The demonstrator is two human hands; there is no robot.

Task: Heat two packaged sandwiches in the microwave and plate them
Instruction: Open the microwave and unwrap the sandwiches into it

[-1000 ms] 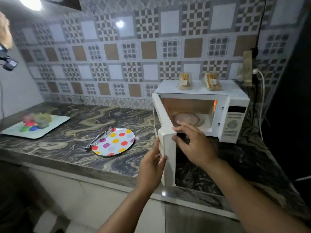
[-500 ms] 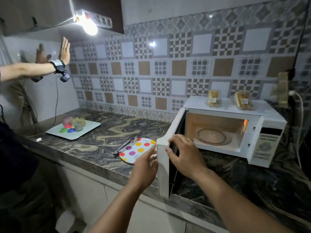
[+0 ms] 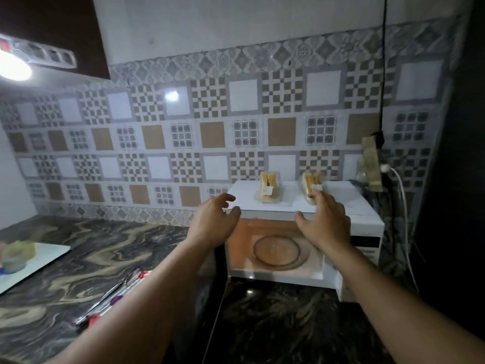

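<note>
Nearest the camera, both forearms stretch forward over the dark marbled bench (image 3: 78, 253), and the microwave door (image 3: 212, 292) stands swung wide between them, low and to the left of the right arm, so the cavity is free to load. Left of the left arm, a polka-dot plate (image 3: 123, 295) with metal tongs (image 3: 107, 295) across it lies on the bench, apparently kept handy for plating after heating. Further on, the left hand (image 3: 214, 222) hovers with its grip apart, fingers loosely curved and holding nothing, just short of the microwave (image 3: 367, 222) top's front-left corner. The right hand (image 3: 326, 222) is likewise spread and empty, fingers extended; its fingertips reach the base of the right sandwich pack (image 3: 311, 186), though whether they touch it cannot be told. Below and between the two hands the lit cavity shows a bare glass turntable (image 3: 277, 252), so neither sandwich is loaded yet. Just beyond the left hand's fingertips and to their right stands the left sandwich pack (image 3: 269, 187), upright on the microwave top, well apart from its twin; both sit on their long edges with labels facing the person, probably parked there to be within easy reach of the opening. Each hand seems aimed at its own pack, suggesting a two-handed pick-up is the step in hand. Beyond everything, the patterned tile wall (image 3: 183, 132) backs the scene.
</note>
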